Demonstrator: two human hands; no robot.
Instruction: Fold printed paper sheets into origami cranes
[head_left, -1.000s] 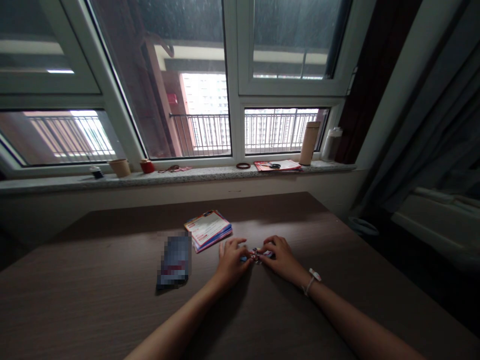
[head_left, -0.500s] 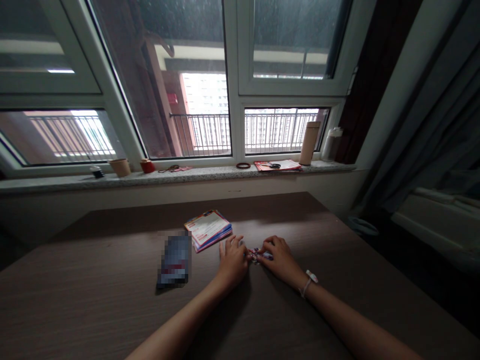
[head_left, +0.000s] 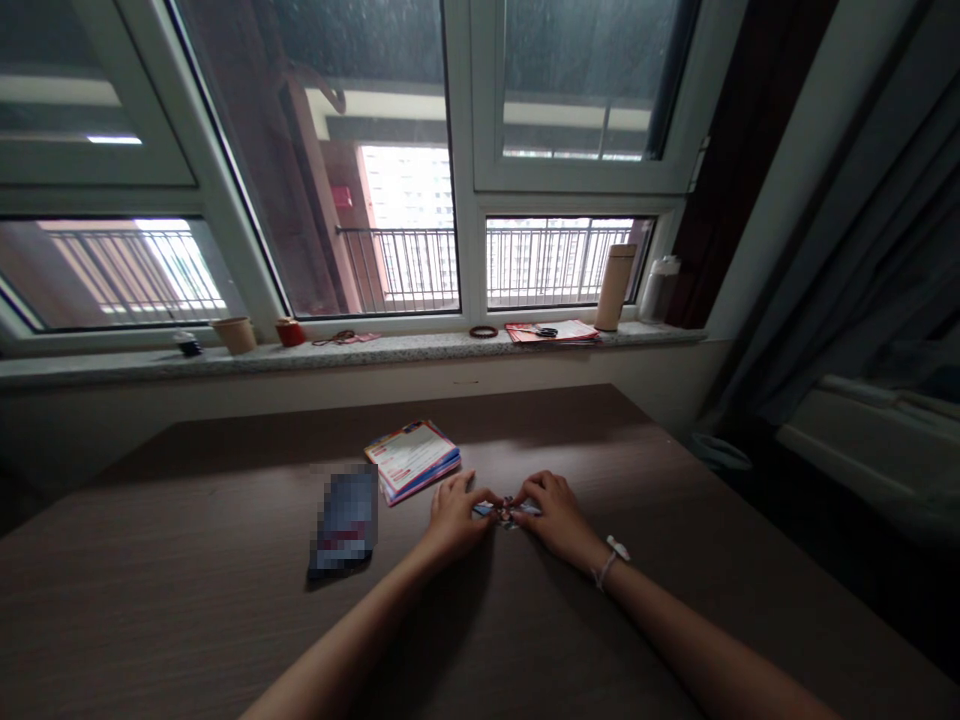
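Between my two hands, low over the brown table (head_left: pixel 187 560), is a small folded piece of patterned paper (head_left: pixel 508 513), whitish with dark and reddish marks. My left hand (head_left: pixel 454 518) pinches its left side between thumb and forefinger, the other fingers loosely curled. On the right side, the thumb and forefinger of my right hand (head_left: pixel 556 512) are closed on it too. The fingertips cover part of the paper, so its exact shape is hidden. A bracelet (head_left: pixel 611 560) circles my right wrist.
A stack of printed cards (head_left: pixel 412 460) lies just beyond my left hand, with a blurred-out dark object (head_left: pixel 345 525) left of it. On the windowsill (head_left: pixel 420 347) stand a tan bottle (head_left: pixel 615 288), a paper cup (head_left: pixel 235 335) and scissors (head_left: pixel 546 332) on red-edged papers.
My left thumb and forefinger have shifted slightly left, and more of the paper shows in their pinch. My right hand is nearly unchanged. The whole view has slid a little.
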